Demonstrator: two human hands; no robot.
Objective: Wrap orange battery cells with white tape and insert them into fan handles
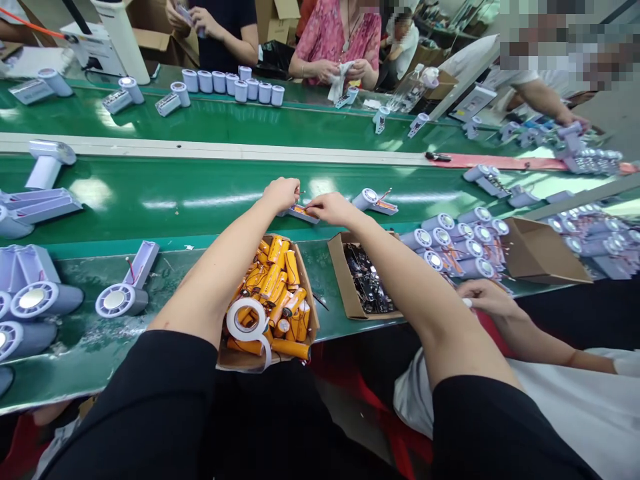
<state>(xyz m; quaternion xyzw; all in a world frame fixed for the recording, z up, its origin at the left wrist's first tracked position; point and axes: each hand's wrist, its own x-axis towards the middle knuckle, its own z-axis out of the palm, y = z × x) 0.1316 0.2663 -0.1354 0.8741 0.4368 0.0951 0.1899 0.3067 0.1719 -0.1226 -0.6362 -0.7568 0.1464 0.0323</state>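
Over the green belt, my left hand (283,193) is closed in a pinch, with a thin wire end showing at its fingertips. My right hand (333,208) is also pinched, its fingertips at an open pale lilac handle shell (306,215) of a handheld fan. Something orange, like a battery, lies in that shell; what the right fingers hold is hidden. Below my hands, a cardboard box (314,327) holds many orange wrapped batteries (275,283) with leads. A white tape roll (247,321) rests on them. Under my right forearm stands a box of small dark parts (367,280).
Another lilac fan body (367,199) lies just right of my hands. More fan bodies (123,299) are at left, and a pile (463,240) at right beside an open carton (545,250). A neighbour's hand (487,297) is close on the right. People work across the belt.
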